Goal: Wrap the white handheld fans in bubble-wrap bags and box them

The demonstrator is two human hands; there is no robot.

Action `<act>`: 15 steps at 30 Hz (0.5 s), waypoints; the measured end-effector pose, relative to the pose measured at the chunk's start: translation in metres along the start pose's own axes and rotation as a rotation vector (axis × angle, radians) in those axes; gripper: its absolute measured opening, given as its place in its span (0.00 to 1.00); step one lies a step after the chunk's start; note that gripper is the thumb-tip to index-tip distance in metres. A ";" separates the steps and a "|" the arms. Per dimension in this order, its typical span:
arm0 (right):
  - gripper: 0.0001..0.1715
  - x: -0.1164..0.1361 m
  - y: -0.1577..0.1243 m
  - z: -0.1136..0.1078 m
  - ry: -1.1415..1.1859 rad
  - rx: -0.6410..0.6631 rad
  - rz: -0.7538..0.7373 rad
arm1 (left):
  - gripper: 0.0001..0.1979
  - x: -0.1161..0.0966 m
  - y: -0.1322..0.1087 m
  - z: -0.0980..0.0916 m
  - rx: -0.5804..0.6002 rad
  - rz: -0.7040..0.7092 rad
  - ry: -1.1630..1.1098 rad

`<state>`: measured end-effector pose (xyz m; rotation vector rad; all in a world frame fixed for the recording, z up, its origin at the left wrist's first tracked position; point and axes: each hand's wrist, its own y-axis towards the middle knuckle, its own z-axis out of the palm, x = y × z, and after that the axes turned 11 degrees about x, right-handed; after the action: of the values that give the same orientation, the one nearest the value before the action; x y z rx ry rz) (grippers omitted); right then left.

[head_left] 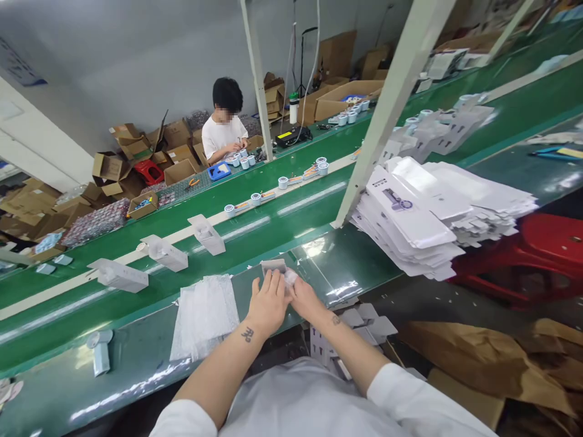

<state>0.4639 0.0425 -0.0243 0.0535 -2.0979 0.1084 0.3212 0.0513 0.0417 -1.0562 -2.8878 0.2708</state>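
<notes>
My left hand [268,302] lies over a small carton [274,265] at the near bench edge, its fingers curled onto it. A flap of this carton stands up beyond my fingertips; the rest is mostly hidden. Beside it, my right hand [304,296] is closed on a bubble-wrapped item [290,278] at the carton's opening. What the wrap contains does not show. To the left lies a stack of bubble-wrap bags [204,315]. A light-blue handheld device [100,352] rests further left on the bench [141,364].
Flattened printed cartons [410,212] are piled at right, near a white post [382,115]. Open white cartons [121,276] and blue devices [255,199] sit on the green conveyor [246,237]. A co-worker [225,130] sits across. A red stool [537,261] stands at right.
</notes>
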 end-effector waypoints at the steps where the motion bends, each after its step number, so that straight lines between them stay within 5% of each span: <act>1: 0.28 -0.002 -0.001 0.003 0.035 0.009 0.007 | 0.26 0.002 0.003 0.004 0.023 -0.006 -0.026; 5: 0.29 -0.005 0.000 0.009 0.146 -0.012 0.112 | 0.29 0.006 0.013 -0.009 0.086 0.033 -0.131; 8: 0.26 0.000 0.022 -0.005 0.072 -0.046 0.227 | 0.28 0.010 0.000 -0.034 -0.041 0.074 -0.234; 11: 0.25 0.010 0.078 -0.026 -0.022 -0.064 0.247 | 0.22 0.022 -0.032 -0.041 -0.205 -0.003 -0.439; 15: 0.23 0.022 0.181 -0.041 -0.068 -0.068 0.237 | 0.20 0.048 -0.089 -0.007 -0.113 -0.350 -0.968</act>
<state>0.4728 0.2272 0.0052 -0.2354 -2.1680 0.1798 0.2285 0.0162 0.0639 -0.4461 -3.8887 0.7874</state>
